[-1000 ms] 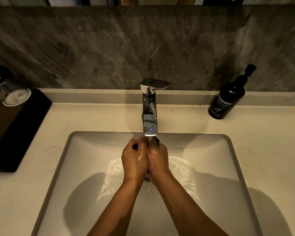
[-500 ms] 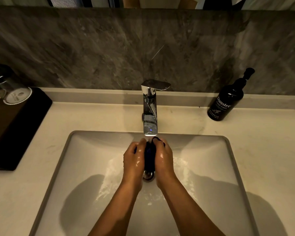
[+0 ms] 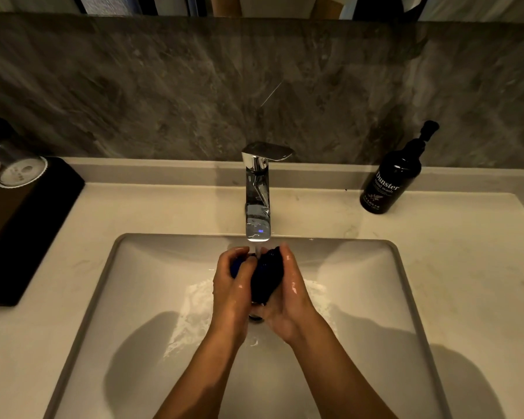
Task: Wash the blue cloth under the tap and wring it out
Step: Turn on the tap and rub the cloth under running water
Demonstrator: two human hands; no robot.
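Chrome gleams on the tap [image 3: 257, 192], which stands at the back centre of a pale sink [image 3: 375, 297] and sends a thin stream of water straight down. I see both of my bare hands raised together in that stream, just below the spout. My left hand [image 3: 232, 285] curls its fingers [image 3: 242, 261] over the left side of the blue cloth [image 3: 266, 276], and my right hand [image 3: 291, 294] cups the cloth from the right and from beneath. Between them the cloth is bunched into a dark, wet roll, pressed tight by both palms, with its top end reaching up into the water. Both hands shine with wetness. White splashing water spreads across the basin floor under my wrists, and the drain [image 3: 256, 318] shows only as a dark sliver beneath them. My forearms enter from the bottom edge and throw soft shadows on the basin.

On the beige counter [image 3: 451, 267], at the back right, a black pump bottle [image 3: 390, 182] stands upright, its label reading "Dunster hand wash". At the far left a black tray [image 3: 34, 225] holds a glass tumbler [image 3: 15, 167], well apart from the sink.
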